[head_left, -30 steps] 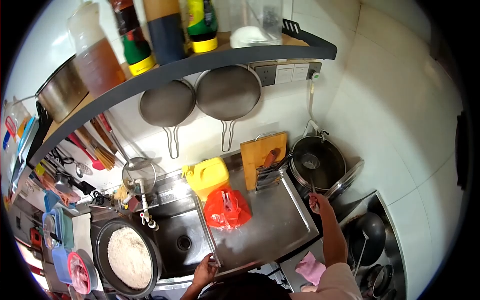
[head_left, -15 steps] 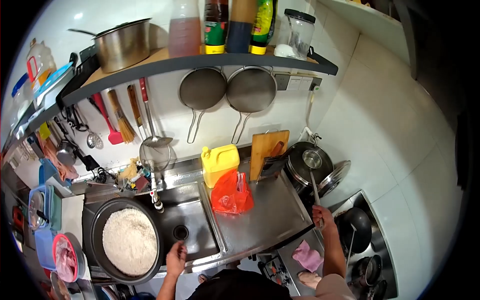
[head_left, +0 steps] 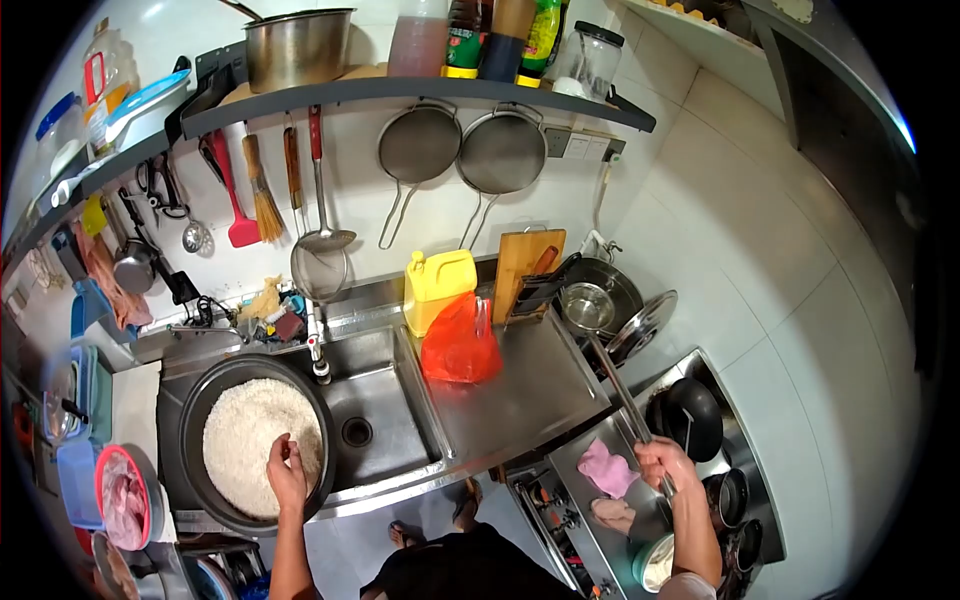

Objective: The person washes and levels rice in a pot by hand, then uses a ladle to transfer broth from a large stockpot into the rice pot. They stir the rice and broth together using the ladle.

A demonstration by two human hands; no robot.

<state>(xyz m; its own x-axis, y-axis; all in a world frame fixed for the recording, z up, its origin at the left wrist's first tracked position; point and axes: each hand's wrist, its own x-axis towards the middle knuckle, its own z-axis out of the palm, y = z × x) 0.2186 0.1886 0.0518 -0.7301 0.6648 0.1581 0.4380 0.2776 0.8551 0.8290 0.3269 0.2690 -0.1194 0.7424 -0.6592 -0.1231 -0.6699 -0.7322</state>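
My right hand (head_left: 667,466) is wrapped round the handle of a long metal ladle (head_left: 625,395). The ladle's round bowl is over the mouth of a tall metal pot (head_left: 622,290) at the back right; whether it holds water I cannot tell. Over the white rice (head_left: 245,430) in a large black basin (head_left: 191,470) is my left hand (head_left: 288,472), its fingers loosely bent and slightly apart, holding nothing I can see. Whether its fingertips touch the grains is unclear. The basin stands across the left part of the sink (head_left: 385,385).
A red plastic bag (head_left: 462,345) and a yellow jug (head_left: 440,285) stand right of the tap (head_left: 318,360). A cutting board (head_left: 522,262) leans by the pot. Black pans (head_left: 693,418) sit at the right, near a pink cloth (head_left: 607,467). Strainers (head_left: 420,145) hang below the shelf (head_left: 420,90).
My left hand has moved left from the sink's front edge to over the rice. My right hand has drawn back right and down, bringing the ladle's bowl nearer the pot's front rim. The view has shifted.
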